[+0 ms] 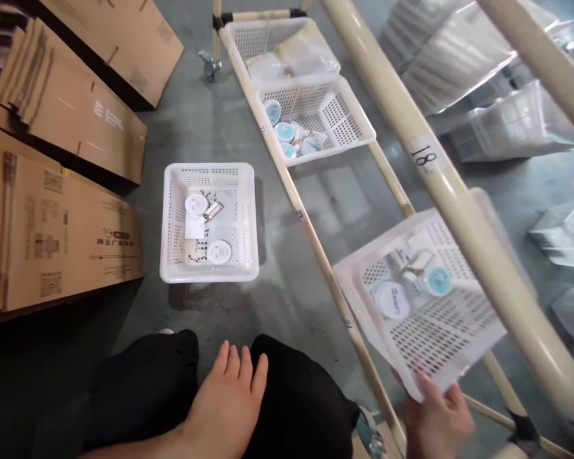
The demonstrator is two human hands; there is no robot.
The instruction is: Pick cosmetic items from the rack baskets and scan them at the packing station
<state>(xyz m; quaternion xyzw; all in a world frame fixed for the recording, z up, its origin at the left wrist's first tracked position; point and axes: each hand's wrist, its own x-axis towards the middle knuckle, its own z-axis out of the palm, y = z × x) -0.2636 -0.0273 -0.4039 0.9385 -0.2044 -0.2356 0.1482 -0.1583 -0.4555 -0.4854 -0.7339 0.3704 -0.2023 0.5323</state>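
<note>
My right hand [437,411] grips the near rim of a white perforated plastic basket [440,350], which sits tilted on the lower rails of the rack. In that basket lie a white round tub [392,299], a blue-lidded tub [437,281] and a small clear packet with something gold-coloured. My left hand [232,392] rests flat near my knee, fingers stretched out, holding nothing. On the floor ahead stands another white basket [209,277], with two white round tubs [219,252], a white card [194,227] and a small metallic item [213,211] in it.
A cream tube rack [425,153] slants across the right side. Farther up it holds a basket of blue-lidded tubs [354,137] and one with plastic-wrapped packs [309,51]. Cardboard boxes [71,236] line the left. Blurred clear bins [511,121] stand beyond the rack.
</note>
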